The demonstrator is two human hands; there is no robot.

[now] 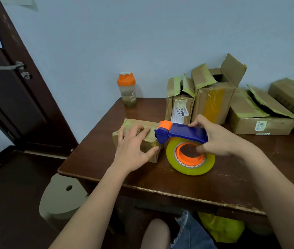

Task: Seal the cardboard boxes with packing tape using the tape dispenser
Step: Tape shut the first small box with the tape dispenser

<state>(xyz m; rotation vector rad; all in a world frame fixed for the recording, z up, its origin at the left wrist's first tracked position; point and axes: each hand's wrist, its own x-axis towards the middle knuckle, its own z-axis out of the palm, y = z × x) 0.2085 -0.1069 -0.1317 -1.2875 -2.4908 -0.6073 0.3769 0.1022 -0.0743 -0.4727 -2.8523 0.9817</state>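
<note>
Holding the tape dispenser (182, 135) in the right hand (219, 139), nose at the small box's (135, 141) right end. Left hand (133, 148) flat, pressing the box on the table (223, 177). Box could slide if pressure slips, skewing tape.

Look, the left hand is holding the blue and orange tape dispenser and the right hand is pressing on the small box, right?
Not quite: the hands are swapped. In the head view, the right hand holds the blue and orange tape dispenser, and the left hand presses on the small box.
</note>
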